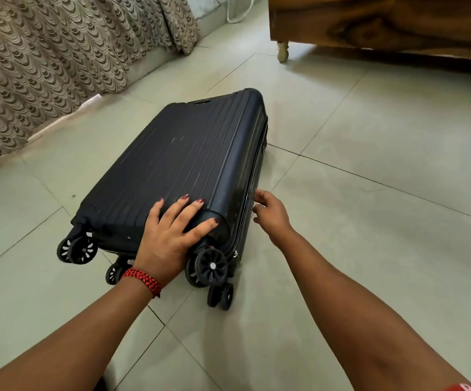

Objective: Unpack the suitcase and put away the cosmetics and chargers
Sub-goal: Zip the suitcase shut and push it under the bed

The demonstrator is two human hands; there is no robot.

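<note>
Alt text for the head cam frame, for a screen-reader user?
A closed dark navy suitcase lies flat on a tiled floor, wheels toward the camera. The person's left hand rests flat on its near end while the right hand reaches to the zipped side seam. A patterned curtain hangs at left; wooden furniture stands at back right.

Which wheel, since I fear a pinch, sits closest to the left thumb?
The upper wheel on the right side, just below the left hand's thumb; the rest sit farther away.

Matt ribbed plastic suitcase [172, 159]
</note>
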